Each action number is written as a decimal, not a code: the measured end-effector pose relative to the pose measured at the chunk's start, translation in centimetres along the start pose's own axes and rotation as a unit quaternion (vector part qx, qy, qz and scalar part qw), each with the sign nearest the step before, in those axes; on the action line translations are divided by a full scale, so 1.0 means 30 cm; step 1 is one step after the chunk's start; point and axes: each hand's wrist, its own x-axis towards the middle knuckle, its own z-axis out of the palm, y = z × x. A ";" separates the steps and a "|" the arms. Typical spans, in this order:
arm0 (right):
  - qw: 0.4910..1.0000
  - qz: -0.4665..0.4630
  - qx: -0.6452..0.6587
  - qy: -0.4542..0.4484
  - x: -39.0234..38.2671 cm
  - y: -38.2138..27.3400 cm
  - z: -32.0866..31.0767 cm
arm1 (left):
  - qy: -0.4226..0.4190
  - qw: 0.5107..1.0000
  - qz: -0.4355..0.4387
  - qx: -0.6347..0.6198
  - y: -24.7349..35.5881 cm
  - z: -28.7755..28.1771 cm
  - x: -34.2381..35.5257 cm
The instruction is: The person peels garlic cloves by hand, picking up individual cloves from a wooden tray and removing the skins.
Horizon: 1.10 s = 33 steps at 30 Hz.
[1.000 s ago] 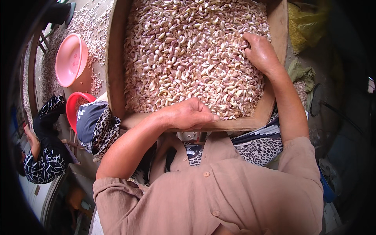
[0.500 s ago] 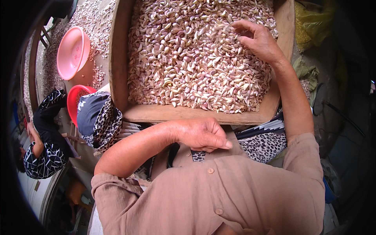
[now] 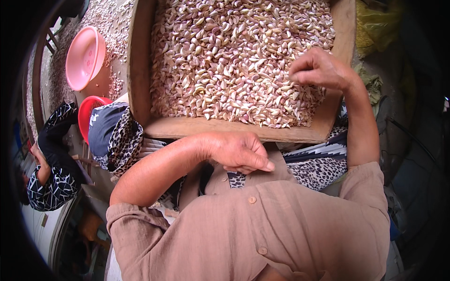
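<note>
Garlic cloves (image 3: 234, 70), white and purplish, fill a wooden tray (image 3: 234, 130) in front of me. Over its right side is my right hand (image 3: 321, 70), fingers curled in toward the thumb just above the cloves. Whether a clove is inside that grip is hidden. My left hand (image 3: 240, 152) rests near my belly by the tray's front board, its fingers folded under and the thumb lying along them. Its palm faces away, so anything in it cannot be seen.
Left of the tray are a pink plastic basin (image 3: 86, 58) and a red basin (image 3: 90, 112), with loose cloves strewn on the floor. Another person (image 3: 54, 187) in patterned dark clothes sits at the far left. A yellow bag (image 3: 377, 30) lies at the right.
My right hand has come nearer to me and its fingers have closed together; earlier they were apart, with blurred cloves beside them. My left hand stays in the same pose.
</note>
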 end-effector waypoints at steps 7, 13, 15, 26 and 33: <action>0.979 0.007 -0.066 -0.190 -0.038 -0.014 0.174 | -0.024 0.998 0.016 -0.052 0.005 -0.015 -0.001; 0.976 0.015 -0.128 -0.174 -0.014 -0.031 0.187 | -0.056 0.996 0.037 -0.057 -0.001 -0.027 0.008; 0.980 0.009 -0.137 -0.145 0.011 -0.055 0.177 | -0.059 0.995 0.037 -0.066 -0.009 -0.030 0.017; 0.994 -0.034 -0.076 0.069 0.123 0.012 0.131 | -0.044 0.998 0.032 -0.032 -0.004 -0.025 0.020; 0.938 -0.210 -0.076 0.266 0.239 -0.109 0.218 | -0.037 0.998 0.039 -0.024 -0.004 -0.017 0.024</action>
